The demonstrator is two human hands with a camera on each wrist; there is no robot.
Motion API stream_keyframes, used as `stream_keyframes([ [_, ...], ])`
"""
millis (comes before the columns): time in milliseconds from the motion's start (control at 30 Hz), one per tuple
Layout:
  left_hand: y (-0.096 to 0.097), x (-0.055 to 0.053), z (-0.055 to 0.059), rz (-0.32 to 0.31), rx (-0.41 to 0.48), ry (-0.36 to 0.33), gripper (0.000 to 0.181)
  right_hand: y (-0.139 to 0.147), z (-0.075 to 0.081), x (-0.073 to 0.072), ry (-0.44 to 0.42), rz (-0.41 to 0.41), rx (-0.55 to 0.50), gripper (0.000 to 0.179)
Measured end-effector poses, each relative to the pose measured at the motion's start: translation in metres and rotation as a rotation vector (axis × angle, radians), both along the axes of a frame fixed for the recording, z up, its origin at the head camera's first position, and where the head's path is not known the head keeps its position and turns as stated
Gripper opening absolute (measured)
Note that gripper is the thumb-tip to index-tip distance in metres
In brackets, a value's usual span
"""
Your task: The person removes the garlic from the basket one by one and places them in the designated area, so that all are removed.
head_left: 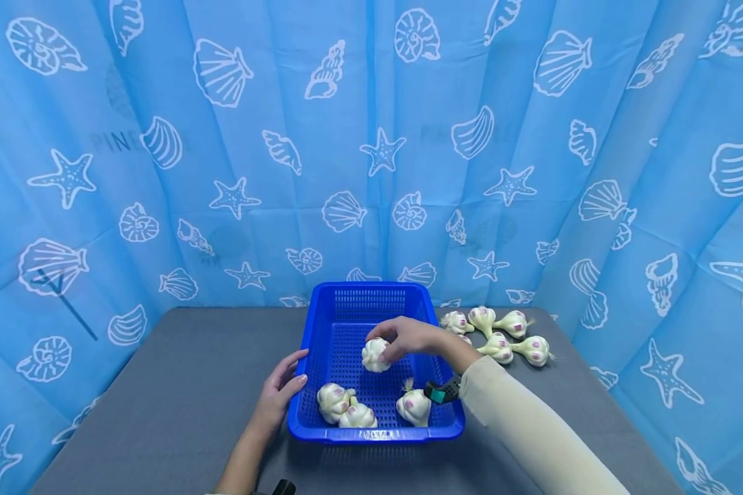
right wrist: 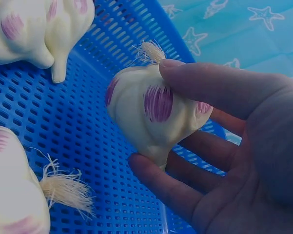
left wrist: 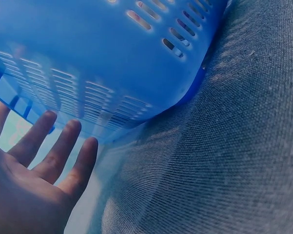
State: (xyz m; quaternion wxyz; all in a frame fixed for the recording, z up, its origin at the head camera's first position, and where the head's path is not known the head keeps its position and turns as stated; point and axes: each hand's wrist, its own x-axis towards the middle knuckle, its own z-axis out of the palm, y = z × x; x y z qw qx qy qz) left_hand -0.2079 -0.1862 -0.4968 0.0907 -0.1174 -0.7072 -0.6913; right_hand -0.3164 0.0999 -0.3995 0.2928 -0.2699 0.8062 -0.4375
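A blue plastic basket [head_left: 371, 285] with slotted walls stands on the grey tabletop. My right hand [head_left: 411, 338] holds a garlic bulb [head_left: 374, 356] over the basket's inside, pinched between thumb and fingers. The purple patches and root tuft of that garlic bulb [right wrist: 141, 105] show in the right wrist view. Two garlic bulbs [head_left: 333, 402] lie together in the basket's near left corner, and another garlic bulb [head_left: 414, 407] lies at the near right. At the left rim, my left hand [head_left: 277, 392] touches the basket, its fingers [left wrist: 80, 168] extended along the outer wall.
Several more garlic bulbs [head_left: 497, 348] lie grouped on the table [head_left: 210, 385] to the right of the basket, partly behind my right forearm. A blue curtain [head_left: 371, 172] with white shell prints hangs behind the table and along both sides.
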Motion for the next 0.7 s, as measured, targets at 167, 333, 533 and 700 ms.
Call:
stream_keyframes([
  [167,0.000,0.001,0.001,0.002,-0.004,-0.022,0.045,0.004,0.004,0.000,0.015,-0.008,-0.035,0.047],
  [333,0.000,0.002,0.001,0.001,-0.004,-0.031,0.045,0.009,0.013,0.002,0.053,-0.012,-0.092,0.046],
  [533,0.001,0.001,0.000,0.003,-0.006,-0.023,0.045,0.017,0.025,0.006,0.115,-0.033,-0.131,0.044],
  [700,0.001,0.001,0.000,-0.002,0.004,-0.009,0.045,0.027,0.028,0.010,0.193,-0.082,-0.161,0.043],
])
